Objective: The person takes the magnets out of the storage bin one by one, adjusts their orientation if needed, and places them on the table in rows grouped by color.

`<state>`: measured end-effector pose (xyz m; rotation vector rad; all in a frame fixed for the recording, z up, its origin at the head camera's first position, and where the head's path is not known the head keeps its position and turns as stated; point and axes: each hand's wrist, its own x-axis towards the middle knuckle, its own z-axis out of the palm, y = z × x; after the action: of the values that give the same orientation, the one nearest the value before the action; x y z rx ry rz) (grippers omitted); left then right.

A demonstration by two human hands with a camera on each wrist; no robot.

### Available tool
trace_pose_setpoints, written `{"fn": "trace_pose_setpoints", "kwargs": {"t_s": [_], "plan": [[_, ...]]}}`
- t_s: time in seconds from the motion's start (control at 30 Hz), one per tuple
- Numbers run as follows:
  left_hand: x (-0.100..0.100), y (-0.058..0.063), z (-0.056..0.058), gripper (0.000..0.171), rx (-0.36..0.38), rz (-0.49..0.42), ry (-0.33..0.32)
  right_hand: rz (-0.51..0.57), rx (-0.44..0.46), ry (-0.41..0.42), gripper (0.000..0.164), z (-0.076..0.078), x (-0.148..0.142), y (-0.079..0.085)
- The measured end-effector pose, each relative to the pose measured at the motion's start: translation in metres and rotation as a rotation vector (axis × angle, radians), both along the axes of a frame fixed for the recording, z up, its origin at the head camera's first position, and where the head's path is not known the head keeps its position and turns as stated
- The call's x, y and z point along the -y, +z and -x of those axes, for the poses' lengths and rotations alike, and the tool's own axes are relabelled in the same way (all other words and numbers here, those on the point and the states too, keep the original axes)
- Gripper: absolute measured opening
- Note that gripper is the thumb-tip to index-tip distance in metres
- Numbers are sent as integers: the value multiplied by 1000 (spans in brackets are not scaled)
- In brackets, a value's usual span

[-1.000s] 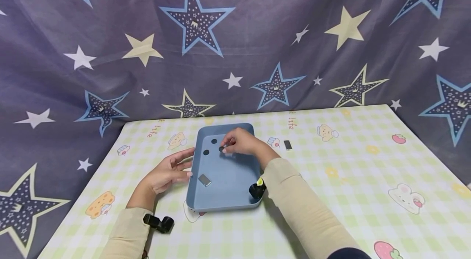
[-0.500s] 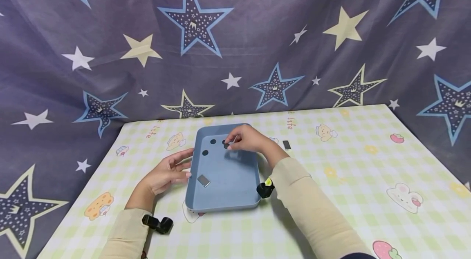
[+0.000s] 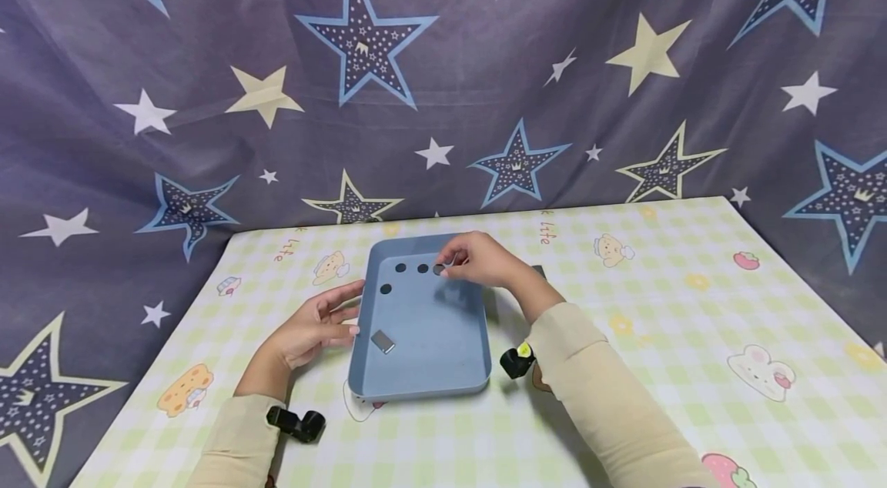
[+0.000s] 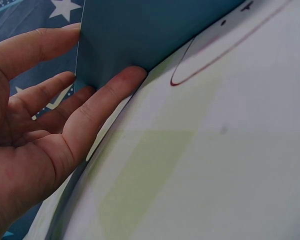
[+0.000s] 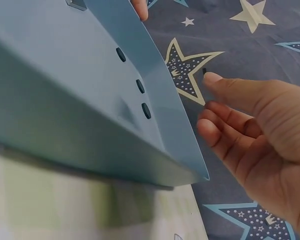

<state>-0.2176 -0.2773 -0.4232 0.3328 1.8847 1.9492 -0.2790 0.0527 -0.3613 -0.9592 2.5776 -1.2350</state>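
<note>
A blue-grey tray (image 3: 433,365) lies on the table. My right hand (image 3: 481,261) is over its far right part, pinching a small black disc (image 3: 439,269) between thumb and fingers; in the right wrist view only a dark sliver of it shows at the thumb tip. Three similar discs lie on the tray floor: one black disc (image 3: 400,268) and another black disc (image 3: 423,269) side by side near the far wall, and a third black disc (image 3: 386,289) closer to the left wall. My left hand (image 4: 55,115) touches the tray's left wall with extended fingertips.
A small grey rectangular piece with a shiny edge (image 3: 383,342) lies in the tray's near left part. Another dark rectangular piece (image 3: 539,271) is on the checked tablecloth (image 3: 665,365), partly hidden behind my right forearm. A star-patterned curtain (image 3: 430,72) hangs behind the table.
My right hand has left one disc on the tray floor near the far wall and shifted to the right, pinching another. The left hand stays at the tray's wall.
</note>
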Motion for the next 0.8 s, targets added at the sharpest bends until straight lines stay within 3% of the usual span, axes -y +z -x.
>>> {"fn": "trace_pose_setpoints", "kwargs": {"t_s": [0.53,0.8], "plan": [[0,-1,0,84,2,4,6,76,-115,-44,17,-11,-24,-7],[0,1,-1,85,1,2,1,83,-130,-60,13,-24,-36,-10]]}}
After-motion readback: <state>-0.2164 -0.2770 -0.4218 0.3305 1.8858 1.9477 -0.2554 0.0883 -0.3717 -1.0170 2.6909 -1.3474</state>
